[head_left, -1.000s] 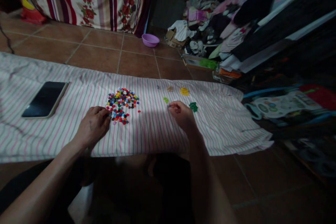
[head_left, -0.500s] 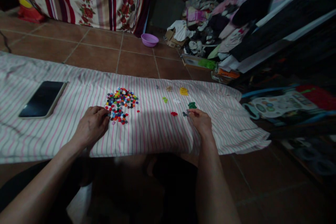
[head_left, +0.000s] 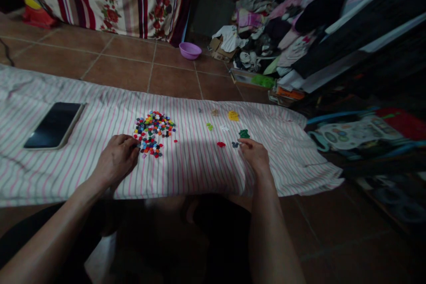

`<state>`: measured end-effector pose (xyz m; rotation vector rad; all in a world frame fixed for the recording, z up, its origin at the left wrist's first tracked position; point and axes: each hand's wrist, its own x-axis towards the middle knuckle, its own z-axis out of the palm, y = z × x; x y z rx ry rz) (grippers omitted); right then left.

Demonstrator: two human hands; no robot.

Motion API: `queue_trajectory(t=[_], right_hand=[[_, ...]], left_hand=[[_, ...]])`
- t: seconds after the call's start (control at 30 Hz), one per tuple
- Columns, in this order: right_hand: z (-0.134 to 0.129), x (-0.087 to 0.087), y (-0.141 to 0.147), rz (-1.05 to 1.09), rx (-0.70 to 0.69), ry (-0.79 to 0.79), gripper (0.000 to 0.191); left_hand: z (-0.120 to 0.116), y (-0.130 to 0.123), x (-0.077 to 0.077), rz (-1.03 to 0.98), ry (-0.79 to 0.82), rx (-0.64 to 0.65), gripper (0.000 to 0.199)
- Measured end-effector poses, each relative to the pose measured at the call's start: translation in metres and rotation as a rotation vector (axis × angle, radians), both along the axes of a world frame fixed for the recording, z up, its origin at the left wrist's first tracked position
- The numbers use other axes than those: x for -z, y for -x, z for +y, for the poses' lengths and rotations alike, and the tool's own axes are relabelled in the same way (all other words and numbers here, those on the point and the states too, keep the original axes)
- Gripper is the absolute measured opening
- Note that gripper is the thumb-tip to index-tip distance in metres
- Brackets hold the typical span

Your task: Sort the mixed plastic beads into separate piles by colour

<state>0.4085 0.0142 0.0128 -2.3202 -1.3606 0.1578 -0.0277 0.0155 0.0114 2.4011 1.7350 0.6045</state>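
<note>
My left hand [head_left: 117,155] rests on the striped cloth [head_left: 196,168], its fingers closed together at the left edge of a mixed pile of small coloured pieces [head_left: 155,125]. What those fingertips hold, if anything, is too small to tell. My right hand [head_left: 255,156] is closed in a pinch just right of a small dark grey cluster [head_left: 235,144]; anything between its fingertips is hidden. Around it lie small groups of one colour: dark green [head_left: 244,133], red [head_left: 221,144], white [head_left: 225,128], lime green [head_left: 209,127], yellow [head_left: 233,116] and tan [head_left: 214,112].
A phone [head_left: 55,125] lies on the cloth at the left. One red piece [head_left: 175,141] sits apart from the pile. Beyond the cloth, a purple basin [head_left: 190,51] stands on the tiled floor, near heaped clothes [head_left: 282,22]. A dark rack stands at the right.
My right fingertips have shifted very slightly right, off the dark grey cluster. My left hand and the mixed pile look the same.
</note>
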Motion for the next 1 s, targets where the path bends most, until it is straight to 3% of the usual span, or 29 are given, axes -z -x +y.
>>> queue_trajectory(t=[0.2,0.37,0.47,0.57,0.67,0.8,0.9,1.0], right_hand=[[-0.003,-0.007,0.003,0.009,0.046,-0.096,0.03],[0.005,-0.015,0.035,0.017,-0.031,-0.256,0.032],[0.012,-0.02,0.072,0.056,-0.198,-0.279,0.029],[0.013,-0.024,0.113,0.102,-0.487,-0.3,0.024],[0.008,-0.025,0.151,0.155,-0.739,-0.223,0.018],[-0.001,-0.02,0.19,0.173,-0.972,-0.115,0.012],[-0.004,-0.015,0.208,0.136,-1.08,-0.03,0.013],[-0.005,-0.011,0.217,0.081,-1.089,0.034,0.017]], left_hand=[[0.0,0.0,0.001,-0.008,-0.007,-0.004,0.035],[-0.001,0.0,0.002,-0.017,0.0,0.012,0.035],[-0.001,-0.001,0.001,-0.023,-0.003,0.004,0.037],[-0.002,-0.001,0.0,-0.028,-0.013,0.003,0.037],[-0.002,-0.002,-0.001,-0.036,-0.025,0.002,0.038],[-0.002,-0.002,-0.001,-0.038,-0.022,0.009,0.04],[-0.002,-0.002,0.0,-0.058,-0.025,0.009,0.041],[-0.002,-0.001,0.0,-0.076,-0.024,0.013,0.042]])
